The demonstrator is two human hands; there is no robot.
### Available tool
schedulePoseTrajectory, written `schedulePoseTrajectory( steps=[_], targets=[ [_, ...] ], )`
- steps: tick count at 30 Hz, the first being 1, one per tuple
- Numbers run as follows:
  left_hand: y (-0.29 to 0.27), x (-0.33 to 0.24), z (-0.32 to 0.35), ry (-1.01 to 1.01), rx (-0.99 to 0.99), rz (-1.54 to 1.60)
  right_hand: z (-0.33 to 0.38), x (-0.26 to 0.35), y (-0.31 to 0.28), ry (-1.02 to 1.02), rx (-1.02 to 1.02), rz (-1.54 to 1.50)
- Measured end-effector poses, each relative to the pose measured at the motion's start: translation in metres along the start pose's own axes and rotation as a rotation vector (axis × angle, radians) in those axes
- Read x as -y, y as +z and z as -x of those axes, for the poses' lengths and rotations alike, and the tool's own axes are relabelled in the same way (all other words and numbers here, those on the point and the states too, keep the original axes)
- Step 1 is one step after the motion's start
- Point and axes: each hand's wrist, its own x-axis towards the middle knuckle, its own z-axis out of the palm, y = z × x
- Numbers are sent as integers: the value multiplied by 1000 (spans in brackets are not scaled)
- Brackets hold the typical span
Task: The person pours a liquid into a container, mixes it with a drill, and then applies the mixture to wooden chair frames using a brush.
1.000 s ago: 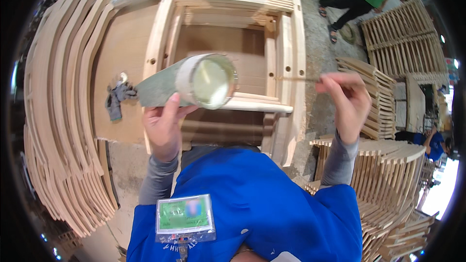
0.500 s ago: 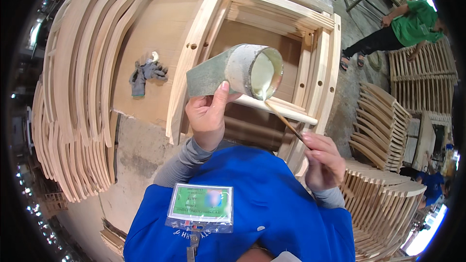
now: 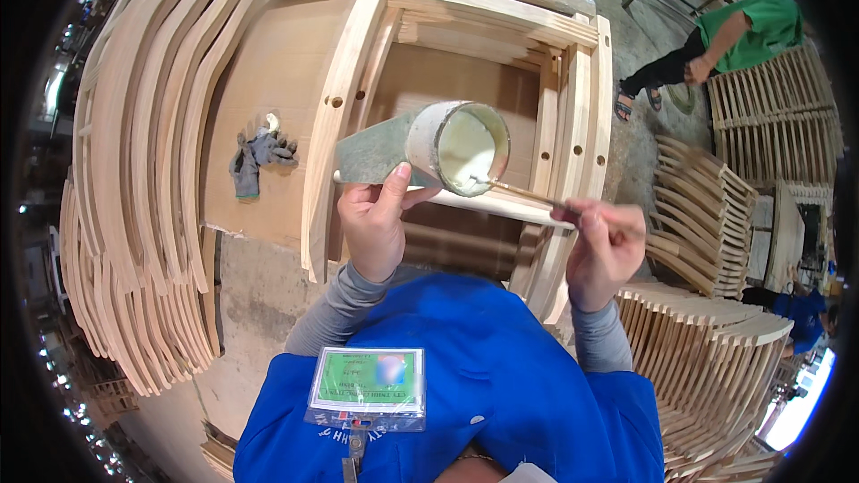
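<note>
My left hand grips the flat grey-green handle of a round glue pot, thumb on top and fingers beneath. The pot is tilted so its mouth faces right, and whitish liquid shows inside. My right hand pinches a thin brush by its far end. The brush's tip reaches over the pot's rim into the white liquid. Under both hands lies a pale wooden frame with round holes in its rails, several similar frames stacked together.
Grey work gloves lie on the cardboard left of the frame. Curved wooden pieces are stacked along the left. More slatted stacks stand at the right, and a person in green is at the upper right.
The brush tip has gone from the pot's lower rim into the liquid. My right hand has risen slightly and moved right. The person in green has shifted their arm.
</note>
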Motion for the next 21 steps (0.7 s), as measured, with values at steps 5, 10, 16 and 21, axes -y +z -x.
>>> schedulePoseTrajectory(
  steps=[5, 10, 16, 21],
  targets=[
    [-31, -4, 0, -223, -43, 121, -61, -7, 28, 190, 19, 1],
    [-84, -30, 11, -282, -236, 123, -116, -53, 104, 211, 264, 31],
    [-149, -69, 15, -155, -398, 81, -136, -146, 175, 157, 532, 297],
    [-178, -91, 14, -69, -470, 103, -135, -178, 201, 14, 619, 458]
  ],
)
